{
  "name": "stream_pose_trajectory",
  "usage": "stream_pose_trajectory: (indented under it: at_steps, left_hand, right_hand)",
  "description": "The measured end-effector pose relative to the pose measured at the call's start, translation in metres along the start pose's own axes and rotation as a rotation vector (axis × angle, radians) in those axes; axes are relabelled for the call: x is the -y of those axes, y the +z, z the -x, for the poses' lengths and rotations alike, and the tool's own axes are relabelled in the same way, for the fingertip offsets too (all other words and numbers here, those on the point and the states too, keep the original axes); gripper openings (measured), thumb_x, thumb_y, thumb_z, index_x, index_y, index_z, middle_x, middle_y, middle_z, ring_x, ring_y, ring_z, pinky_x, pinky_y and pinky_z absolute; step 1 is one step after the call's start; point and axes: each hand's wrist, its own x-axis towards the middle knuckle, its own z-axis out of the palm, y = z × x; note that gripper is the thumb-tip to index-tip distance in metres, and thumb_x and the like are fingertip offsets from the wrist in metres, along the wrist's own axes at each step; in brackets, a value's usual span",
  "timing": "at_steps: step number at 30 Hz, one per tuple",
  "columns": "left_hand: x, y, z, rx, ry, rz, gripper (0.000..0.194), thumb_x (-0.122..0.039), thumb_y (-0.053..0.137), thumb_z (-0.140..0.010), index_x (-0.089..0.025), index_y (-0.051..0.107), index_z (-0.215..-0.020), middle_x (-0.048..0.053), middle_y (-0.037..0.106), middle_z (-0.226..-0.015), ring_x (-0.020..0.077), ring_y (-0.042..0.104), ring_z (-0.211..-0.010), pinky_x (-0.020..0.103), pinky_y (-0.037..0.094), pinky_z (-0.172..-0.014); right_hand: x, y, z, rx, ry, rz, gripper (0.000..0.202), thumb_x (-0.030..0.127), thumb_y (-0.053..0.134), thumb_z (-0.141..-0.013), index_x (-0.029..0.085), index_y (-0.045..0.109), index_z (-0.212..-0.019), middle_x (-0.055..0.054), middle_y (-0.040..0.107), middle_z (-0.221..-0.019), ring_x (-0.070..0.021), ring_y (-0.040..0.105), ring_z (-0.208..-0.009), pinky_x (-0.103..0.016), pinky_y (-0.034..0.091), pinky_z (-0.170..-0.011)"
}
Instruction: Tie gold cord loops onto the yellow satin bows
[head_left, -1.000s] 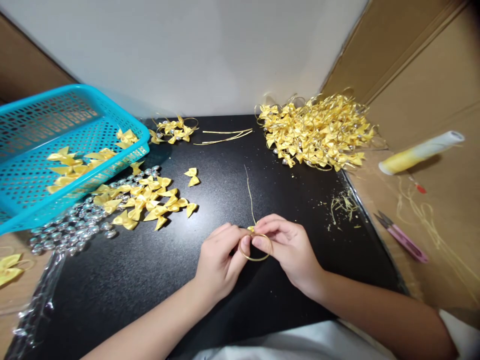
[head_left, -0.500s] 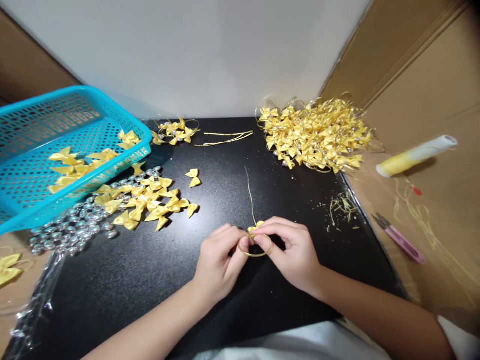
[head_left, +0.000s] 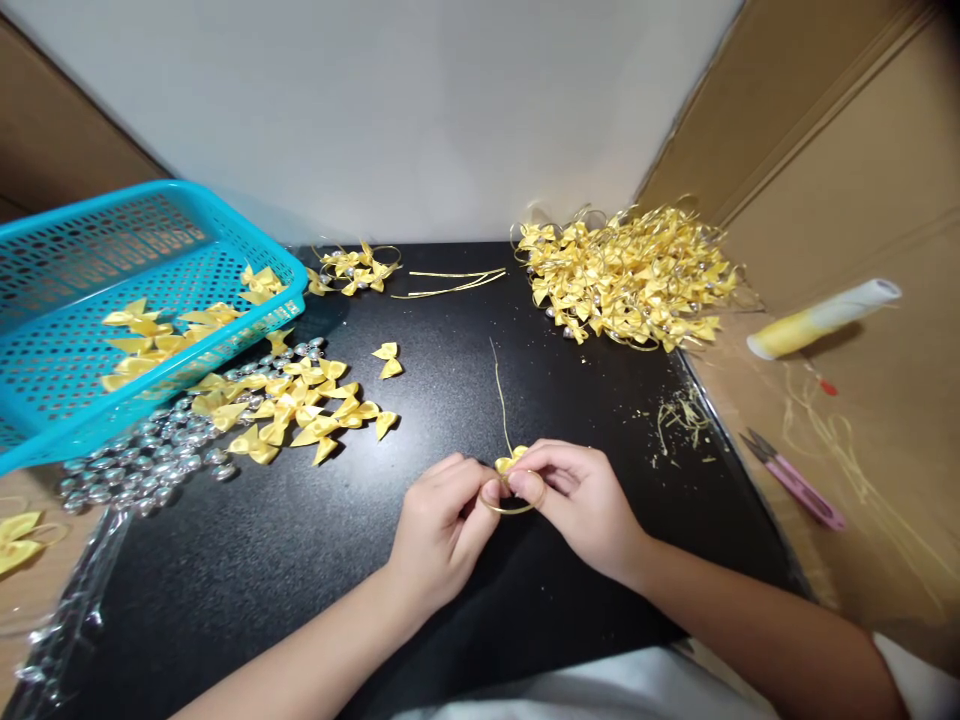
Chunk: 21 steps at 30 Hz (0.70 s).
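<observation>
Held bow: a small yellow bow (head_left: 508,461) sits between the fingertips of both hands, low and near the middle of the black desk (head_left: 300,570); the fingers partly hide it.
Gold loop: a ring of gold cord (head_left: 511,511) hangs on the person's side of the bow, bridging the two thumbs.
Thin strand: a fine golden thread (head_left: 499,390) runs from the bow straight away from the person, its far end leaning slightly left; this is the long axis of the work.
Nearer hand: both meet at the bow, but the right hand's fingers overlap it more.
Left hand: the left hand (head_left: 439,525) pinches the loop's left side between thumb and bent fingers, knuckles up, forearm slanting in from lower left.
Right hand: the right hand (head_left: 589,508) pinches at the bow and the loop's right side, index finger stretched across, thumb beneath, forearm coming in from lower right; exactly what lies under the fingertips cannot be told.
Left side: a blue basket (head_left: 97,420) holds yellow bows; silver beads (head_left: 150,450) and loose bows (head_left: 292,405) lie beside it.
Right side: a heap of looped bows (head_left: 630,280) stands at the far edge; pink-handled snips (head_left: 796,485) lie nearer.
</observation>
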Motion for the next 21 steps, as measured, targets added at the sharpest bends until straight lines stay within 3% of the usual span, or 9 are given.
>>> stream_pose_trajectory:
  at_steps: [5, 8, 15, 21]
  left_hand:
    - [-0.001, -0.002, -0.004, 0.062, -0.068, -0.169, 0.010, -0.023, 0.053, -0.085, -0.016, 0.061, -0.087, 0.002, 0.057, -0.069, 0.0186, 0.054, -0.067, 0.031, 0.041, -0.062]
    - [0.000, 0.000, -0.006, 0.106, -0.151, -0.326, 0.021, -0.027, 0.058, -0.083, -0.017, 0.060, -0.101, 0.007, 0.063, -0.087, 0.0244, 0.057, -0.082, 0.037, 0.042, -0.071]
    - [0.006, 0.007, -0.006, 0.179, -0.199, -0.417, 0.013, -0.030, 0.055, -0.090, -0.021, 0.063, -0.096, 0.005, 0.063, -0.094, 0.0240, 0.056, -0.088, 0.038, 0.041, -0.076]
    - [0.007, 0.006, -0.006, 0.158, -0.236, -0.335, 0.005, -0.022, 0.058, -0.087, -0.021, 0.061, -0.091, 0.003, 0.066, -0.092, 0.0230, 0.056, -0.088, 0.037, 0.039, -0.076]
  right_hand:
    - [0.001, -0.009, -0.004, -0.022, -0.020, 0.125, 0.018, 0.031, 0.067, -0.084, 0.018, 0.069, -0.072, -0.003, 0.065, -0.069, -0.0150, 0.062, -0.065, -0.027, 0.051, -0.062]
    - [-0.002, -0.017, -0.009, -0.033, -0.019, 0.251, 0.016, 0.029, 0.064, -0.085, 0.018, 0.068, -0.073, -0.004, 0.066, -0.070, -0.0158, 0.061, -0.065, -0.028, 0.050, -0.062]
    - [0.000, -0.024, -0.017, -0.015, -0.062, 0.544, 0.016, 0.018, 0.059, -0.083, 0.018, 0.069, -0.071, -0.003, 0.067, -0.067, -0.0146, 0.060, -0.061, -0.026, 0.046, -0.055]
    - [-0.001, -0.026, -0.017, -0.014, -0.126, 0.575, 0.011, 0.018, 0.064, -0.081, 0.020, 0.072, -0.073, -0.009, 0.073, -0.107, -0.0211, 0.070, -0.092, -0.028, 0.053, -0.066]
